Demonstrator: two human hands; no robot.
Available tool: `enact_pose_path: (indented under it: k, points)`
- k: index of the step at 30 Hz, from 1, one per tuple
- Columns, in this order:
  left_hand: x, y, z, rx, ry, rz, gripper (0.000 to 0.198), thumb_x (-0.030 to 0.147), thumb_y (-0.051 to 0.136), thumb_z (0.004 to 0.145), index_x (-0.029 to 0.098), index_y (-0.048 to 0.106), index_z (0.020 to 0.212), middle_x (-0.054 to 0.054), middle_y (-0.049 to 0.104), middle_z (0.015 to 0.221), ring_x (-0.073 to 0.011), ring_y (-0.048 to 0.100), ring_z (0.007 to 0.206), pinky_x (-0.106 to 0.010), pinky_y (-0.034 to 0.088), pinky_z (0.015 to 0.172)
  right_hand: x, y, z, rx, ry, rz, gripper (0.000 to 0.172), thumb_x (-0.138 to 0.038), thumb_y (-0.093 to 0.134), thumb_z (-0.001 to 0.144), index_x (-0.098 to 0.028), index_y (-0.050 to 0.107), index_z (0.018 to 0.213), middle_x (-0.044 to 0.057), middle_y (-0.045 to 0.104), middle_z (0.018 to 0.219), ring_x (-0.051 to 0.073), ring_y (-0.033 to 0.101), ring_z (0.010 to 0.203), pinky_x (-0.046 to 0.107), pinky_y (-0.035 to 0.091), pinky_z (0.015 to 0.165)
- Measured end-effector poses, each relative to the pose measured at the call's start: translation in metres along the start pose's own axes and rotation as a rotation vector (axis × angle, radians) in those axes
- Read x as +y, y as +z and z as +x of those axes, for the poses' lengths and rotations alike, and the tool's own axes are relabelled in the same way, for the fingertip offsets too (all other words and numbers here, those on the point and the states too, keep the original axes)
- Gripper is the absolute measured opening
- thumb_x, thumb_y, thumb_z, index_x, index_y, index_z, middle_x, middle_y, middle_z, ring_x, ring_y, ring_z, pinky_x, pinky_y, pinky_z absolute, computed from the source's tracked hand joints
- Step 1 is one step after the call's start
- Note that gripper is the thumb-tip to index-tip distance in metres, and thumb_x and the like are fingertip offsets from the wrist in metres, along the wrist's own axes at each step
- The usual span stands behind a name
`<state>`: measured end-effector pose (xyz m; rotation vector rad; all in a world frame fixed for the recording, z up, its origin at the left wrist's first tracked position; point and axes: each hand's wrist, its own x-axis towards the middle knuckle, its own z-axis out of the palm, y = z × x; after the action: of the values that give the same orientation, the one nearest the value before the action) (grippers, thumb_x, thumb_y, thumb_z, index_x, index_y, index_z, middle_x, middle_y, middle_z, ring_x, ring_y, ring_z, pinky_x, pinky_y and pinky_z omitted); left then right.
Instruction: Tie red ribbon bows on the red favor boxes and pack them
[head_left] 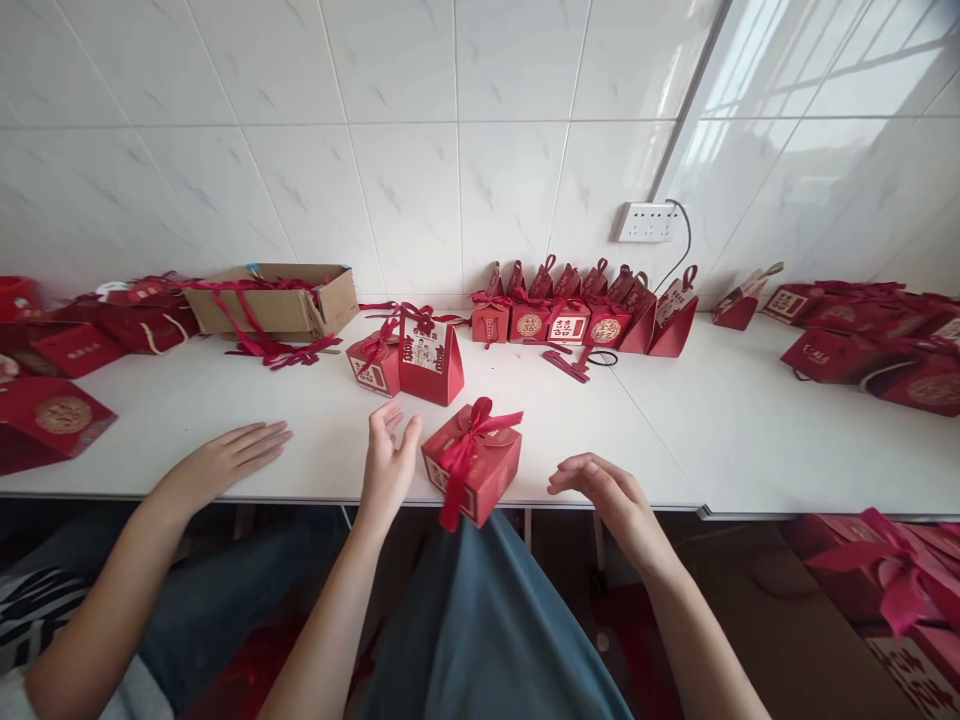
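Note:
A small red gift box (472, 465) tied with a red ribbon bow sits at the white table's (750, 440) near edge, a ribbon tail hanging over it. My left hand (386, 465) is upright just left of the box, fingers apart, holding nothing. My right hand (600, 490) hovers to the right of the box, a short gap away, fingers loosely curved and empty. Behind the box stand a tall red box with a picture label (429, 362) and a small ribboned red box (375, 362).
Another person's hand (229, 455) lies flat on the table at the left. A cardboard box (274, 298) with loose red ribbons stands at the back left. Several finished red boxes (570, 318) line the wall. Flat red bags lie far left (52, 415) and far right (870, 350).

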<state>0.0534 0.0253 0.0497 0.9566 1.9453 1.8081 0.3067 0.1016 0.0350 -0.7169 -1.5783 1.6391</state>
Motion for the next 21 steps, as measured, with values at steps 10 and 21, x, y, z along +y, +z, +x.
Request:
enact_pose_path:
  k: [10, 21]
  points:
    - [0.009, 0.0, -0.012, -0.24, 0.006, 0.021, 0.039, 0.045, 0.061, 0.075, 0.021, 0.055, 0.105, -0.009, 0.062, 0.115, -0.0239, 0.057, 0.112, -0.036, 0.044, 0.094, -0.013, 0.031, 0.049, 0.04, 0.032, -0.187, 0.052, -0.069, 0.052, 0.074, -0.018, 0.059, 0.083, 0.005, 0.064, 0.078, 0.017, 0.06, 0.067, 0.031, 0.046, 0.062]
    - [0.01, -0.013, -0.024, -0.258, -0.054, 0.017, 0.039, 0.048, 0.06, 0.075, 0.019, 0.055, 0.101, -0.002, 0.064, 0.075, -0.0181, 0.063, 0.072, -0.031, 0.049, 0.071, -0.027, 0.045, 0.015, -0.196, 0.087, -0.206, 0.046, -0.06, 0.051, 0.08, -0.019, 0.057, 0.061, 0.005, 0.064, 0.061, 0.018, 0.058, 0.061, 0.031, 0.043, 0.064]
